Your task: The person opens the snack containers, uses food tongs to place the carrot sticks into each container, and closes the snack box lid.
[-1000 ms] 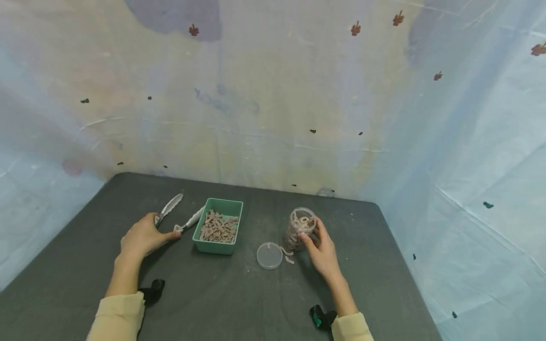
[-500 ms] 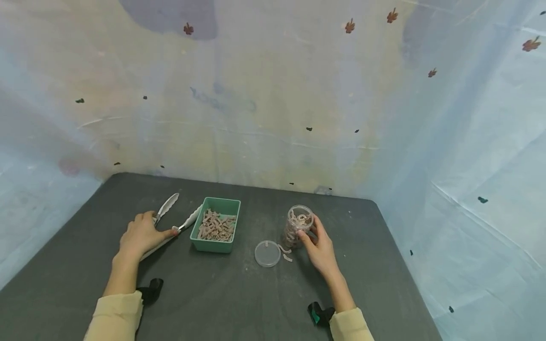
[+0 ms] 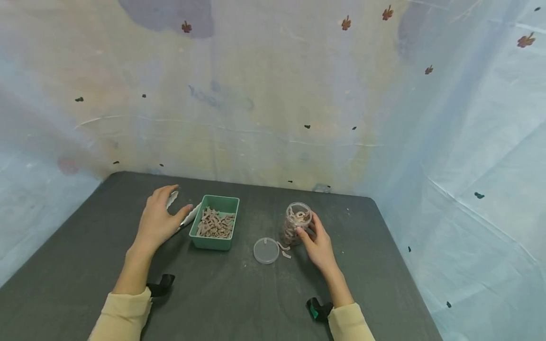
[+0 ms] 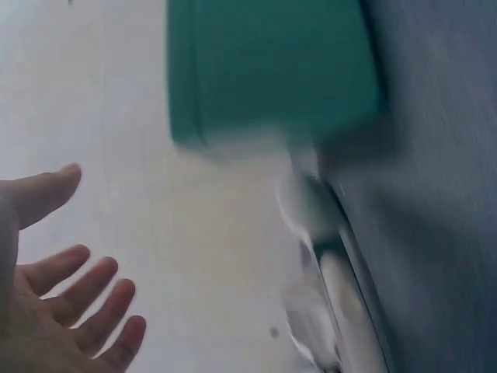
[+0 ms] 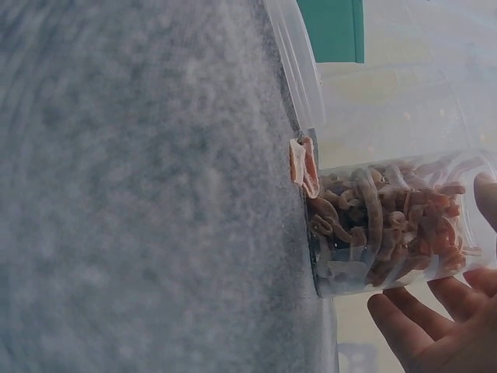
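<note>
My left hand (image 3: 158, 220) hovers beside the green tray (image 3: 210, 243), fingers spread and holding nothing. Below it lie the metal tongs (image 3: 190, 216), partly hidden by the hand in the head view. In the left wrist view the tongs (image 4: 342, 287) rest on the table, apart from the fingers. The tray carries a heap of small brownish-pink strips (image 3: 215, 225). With thumb and fingers around its right side, my right hand (image 3: 319, 247) holds a clear plastic jar (image 3: 292, 231), upright on the table and full of similar strips.
A round clear lid (image 3: 266, 251) lies flat left of the jar. Two loose strips (image 3: 286, 255) sit between lid and jar. The dark table (image 3: 239, 303) ends at a hanging pale plastic sheet (image 3: 264, 94) behind and on the sides.
My left hand has let go of the tongs and moved up and to the right, its fingers spreading. The right hand keeps its hold on the jar. The head view has shifted slightly.
</note>
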A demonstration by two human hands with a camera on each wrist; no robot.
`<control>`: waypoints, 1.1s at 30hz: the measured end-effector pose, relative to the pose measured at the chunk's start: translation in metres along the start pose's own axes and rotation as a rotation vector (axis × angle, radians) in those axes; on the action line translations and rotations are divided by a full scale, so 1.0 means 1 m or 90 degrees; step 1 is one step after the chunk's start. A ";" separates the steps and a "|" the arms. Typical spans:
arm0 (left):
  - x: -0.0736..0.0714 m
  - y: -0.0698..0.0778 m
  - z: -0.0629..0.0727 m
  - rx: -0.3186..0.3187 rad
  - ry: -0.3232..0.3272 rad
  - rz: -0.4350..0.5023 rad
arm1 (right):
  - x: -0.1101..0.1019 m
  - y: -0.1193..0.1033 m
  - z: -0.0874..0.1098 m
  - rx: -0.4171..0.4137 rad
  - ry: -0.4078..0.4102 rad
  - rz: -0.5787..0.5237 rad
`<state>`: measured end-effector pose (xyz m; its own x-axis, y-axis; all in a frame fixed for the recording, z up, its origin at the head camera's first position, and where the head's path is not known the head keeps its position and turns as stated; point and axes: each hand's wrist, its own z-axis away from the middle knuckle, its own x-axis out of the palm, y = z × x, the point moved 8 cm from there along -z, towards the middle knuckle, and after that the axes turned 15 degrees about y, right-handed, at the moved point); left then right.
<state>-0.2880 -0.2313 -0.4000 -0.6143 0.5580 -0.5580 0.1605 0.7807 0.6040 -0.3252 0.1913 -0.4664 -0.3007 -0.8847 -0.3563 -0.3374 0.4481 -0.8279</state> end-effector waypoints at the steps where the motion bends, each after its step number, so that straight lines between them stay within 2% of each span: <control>1: 0.003 0.009 0.001 0.017 0.005 0.019 | 0.000 0.001 0.000 0.003 0.000 -0.001; 4: 0.015 0.035 0.004 0.072 0.005 0.075 | 0.001 0.002 0.000 0.006 0.000 0.003; 8: 0.034 0.068 0.014 0.132 -0.027 0.136 | 0.002 0.004 0.000 0.009 -0.001 0.009; 12: 0.057 0.095 0.025 0.161 -0.074 0.169 | 0.002 0.004 0.001 0.015 -0.001 0.009; 15: 0.076 0.109 0.033 0.166 -0.117 0.172 | 0.003 0.002 0.000 0.016 -0.001 0.006; 23: 0.124 0.129 0.059 0.153 -0.260 0.163 | 0.003 0.001 -0.002 0.009 -0.001 -0.004; 29: 0.151 0.130 0.080 0.160 -0.343 0.130 | 0.002 0.000 -0.001 0.005 0.001 -0.003; 33: 0.161 0.124 0.090 0.147 -0.375 0.096 | 0.002 0.000 -0.001 0.008 0.003 -0.001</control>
<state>-0.2975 -0.0197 -0.4659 -0.0554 0.6757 -0.7351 0.4148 0.6852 0.5987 -0.3268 0.1901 -0.4667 -0.3039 -0.8847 -0.3534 -0.3270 0.4453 -0.8336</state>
